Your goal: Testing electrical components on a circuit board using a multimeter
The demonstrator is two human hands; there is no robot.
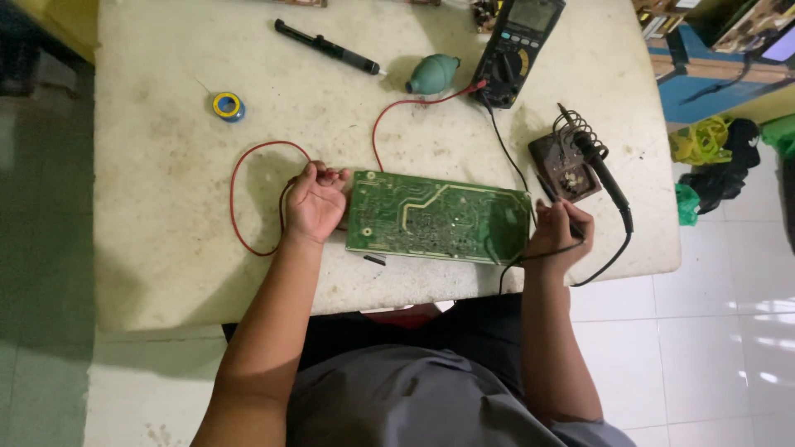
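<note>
**Circuit board lies between the two hands**

Head view: the green circuit board (437, 218) lies flat on the desk (166, 207), its long axis running left to right; the left hand (315, 201) is curled closed on a red wire (248, 157) just beside the board's left end; the right hand (561, 235) is closed around a black probe (571, 223) at the board's right end, a little nearer to its edge; the multimeter (517, 50) stands further away, behind the board.
</note>
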